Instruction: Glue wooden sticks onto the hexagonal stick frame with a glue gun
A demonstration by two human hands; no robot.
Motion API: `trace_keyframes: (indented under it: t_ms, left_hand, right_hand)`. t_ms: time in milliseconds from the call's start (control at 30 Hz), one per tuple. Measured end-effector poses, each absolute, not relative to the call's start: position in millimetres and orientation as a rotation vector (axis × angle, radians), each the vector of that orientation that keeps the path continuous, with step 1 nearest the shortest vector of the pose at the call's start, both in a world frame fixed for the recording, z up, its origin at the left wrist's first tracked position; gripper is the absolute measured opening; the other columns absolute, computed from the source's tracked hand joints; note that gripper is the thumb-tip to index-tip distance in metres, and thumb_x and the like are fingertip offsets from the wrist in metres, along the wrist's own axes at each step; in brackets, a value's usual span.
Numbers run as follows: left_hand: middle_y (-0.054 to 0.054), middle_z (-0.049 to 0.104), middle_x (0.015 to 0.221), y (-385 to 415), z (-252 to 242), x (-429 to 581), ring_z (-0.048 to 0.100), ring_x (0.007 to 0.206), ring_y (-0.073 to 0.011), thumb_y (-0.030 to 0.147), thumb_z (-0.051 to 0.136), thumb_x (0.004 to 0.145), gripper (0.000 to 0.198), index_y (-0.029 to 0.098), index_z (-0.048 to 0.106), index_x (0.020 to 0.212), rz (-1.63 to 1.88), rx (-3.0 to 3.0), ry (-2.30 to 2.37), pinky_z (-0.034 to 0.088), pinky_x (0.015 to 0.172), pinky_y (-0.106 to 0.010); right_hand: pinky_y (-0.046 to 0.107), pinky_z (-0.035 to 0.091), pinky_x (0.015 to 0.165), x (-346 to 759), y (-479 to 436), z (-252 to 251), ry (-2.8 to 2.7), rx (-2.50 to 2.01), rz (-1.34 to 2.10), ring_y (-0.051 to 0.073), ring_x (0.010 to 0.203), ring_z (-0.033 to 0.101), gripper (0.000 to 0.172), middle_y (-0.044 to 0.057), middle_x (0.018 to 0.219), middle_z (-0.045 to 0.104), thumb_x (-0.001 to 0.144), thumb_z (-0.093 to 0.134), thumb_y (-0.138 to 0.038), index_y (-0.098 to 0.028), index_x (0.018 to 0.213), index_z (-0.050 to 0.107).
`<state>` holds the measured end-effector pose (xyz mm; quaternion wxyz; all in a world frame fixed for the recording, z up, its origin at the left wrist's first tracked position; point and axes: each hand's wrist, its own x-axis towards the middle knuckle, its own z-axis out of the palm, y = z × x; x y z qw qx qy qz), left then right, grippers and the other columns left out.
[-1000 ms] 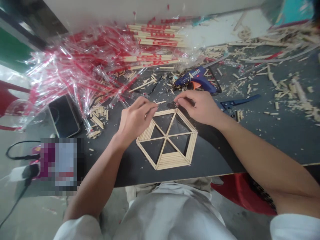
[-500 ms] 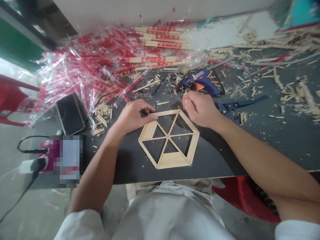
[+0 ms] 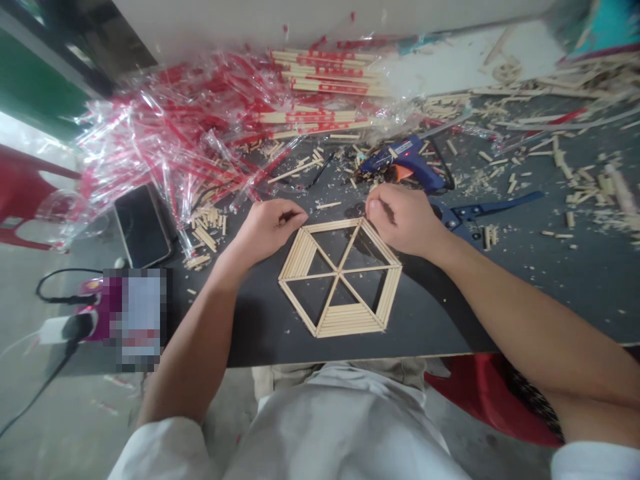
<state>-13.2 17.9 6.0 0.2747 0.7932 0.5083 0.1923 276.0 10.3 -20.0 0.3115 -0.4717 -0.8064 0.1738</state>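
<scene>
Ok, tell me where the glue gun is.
In the head view, right of centre, the glue gun lies on the table just beyond the right hand, near the blue hand tool.

A stick frame lies on the table, my left hand at its far left corner, my right hand just beside its far right one. On my feed, a glue gun sits beyond the right hand, pliers to the gun's near right. Wrappers heap at far left behind a phone; bundled sticks lie at the heap's right, scraps farther right.
</scene>
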Motion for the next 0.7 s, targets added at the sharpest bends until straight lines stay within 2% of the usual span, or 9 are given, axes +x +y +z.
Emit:
trace_keyframes:
  t_ms: [200, 400, 567, 700]
  left_hand:
    - [-0.003, 0.078, 0.081, 18.2, 3.2, -12.0, 0.070, 0.073, -0.0148, 0.032, 0.052, 0.103, 0.028, 0.017, 0.076, 0.101, 0.600, 2.098, 1.374, 0.053, 0.079, -0.025]
    - [-0.002, 0.074, 0.073, 17.3, -1.3, -9.4, 0.069, 0.067, -0.0122, 0.029, 0.046, 0.108, 0.025, 0.019, 0.066, 0.095, 0.777, 2.080, 1.423, 0.053, 0.073, -0.023]
    - [0.000, 0.073, 0.069, 14.3, -1.2, -6.7, 0.068, 0.064, -0.0111, 0.040, 0.048, 0.111, 0.031, 0.021, 0.062, 0.089, 0.907, 2.085, 1.519, 0.053, 0.069, -0.022]
    - [0.000, 0.075, 0.071, 10.2, 4.8, -4.1, 0.066, 0.062, -0.0104, 0.034, 0.056, 0.106, 0.026, 0.021, 0.064, 0.086, 0.928, 2.085, 1.583, 0.052, 0.068, -0.022]
  right_hand:
    - [0.038, 0.050, 0.076, 277.0, 10.8, -19.5, -2.108, -1.246, 0.478, 0.024, 0.073, 0.067, 0.028, 0.006, 0.077, 0.070, 0.106, 0.042, -0.042, -0.027, 0.085, 0.052]
    - [0.036, 0.053, 0.071, 280.2, 10.4, -20.9, -2.056, -1.233, 0.525, 0.021, 0.068, 0.068, 0.040, 0.004, 0.075, 0.072, 0.109, 0.042, -0.057, -0.027, 0.091, 0.062]
    - [0.037, 0.057, 0.071, 280.0, 7.4, -17.8, -2.047, -1.252, 0.519, 0.022, 0.070, 0.073, 0.027, 0.003, 0.080, 0.079, 0.106, 0.056, -0.046, -0.029, 0.093, 0.073]
    - [0.040, 0.061, 0.078, 278.5, 7.5, -20.0, -2.051, -1.236, 0.449, 0.025, 0.079, 0.078, 0.018, 0.004, 0.091, 0.084, 0.100, 0.065, -0.037, -0.029, 0.093, 0.079]
